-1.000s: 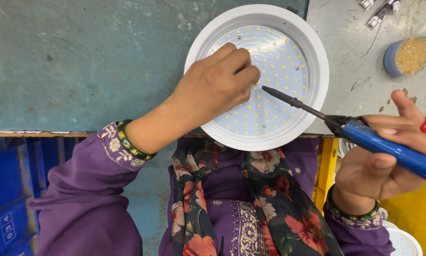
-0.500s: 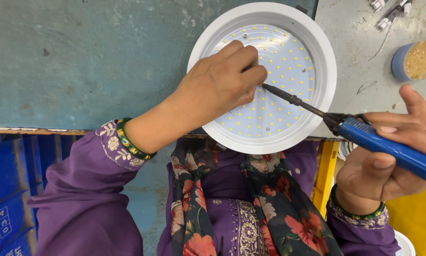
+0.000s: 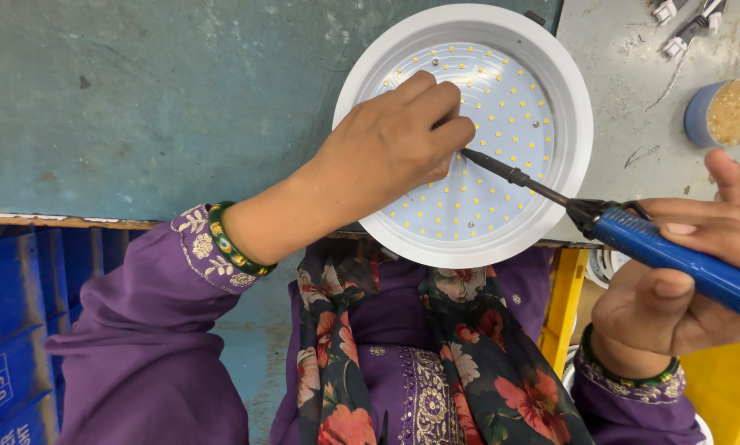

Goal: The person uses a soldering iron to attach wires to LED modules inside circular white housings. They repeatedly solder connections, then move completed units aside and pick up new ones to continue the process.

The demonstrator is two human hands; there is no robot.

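One lamp (image 3: 501, 132), one iron (image 3: 658, 247) (two hands)

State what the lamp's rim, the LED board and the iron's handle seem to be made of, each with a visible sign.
Rim: likely white plastic or painted metal; smooth, soft sheen.
LED board: white-coated circuit board; flat, dotted with yellow chips and screws.
Handle: blue plastic, glossy, probably moulded.

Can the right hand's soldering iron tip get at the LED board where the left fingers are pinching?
Probably yes. The right hand holds the blue soldering iron, whose tip already meets the left hand fingertips on the LED board; nothing lies between.
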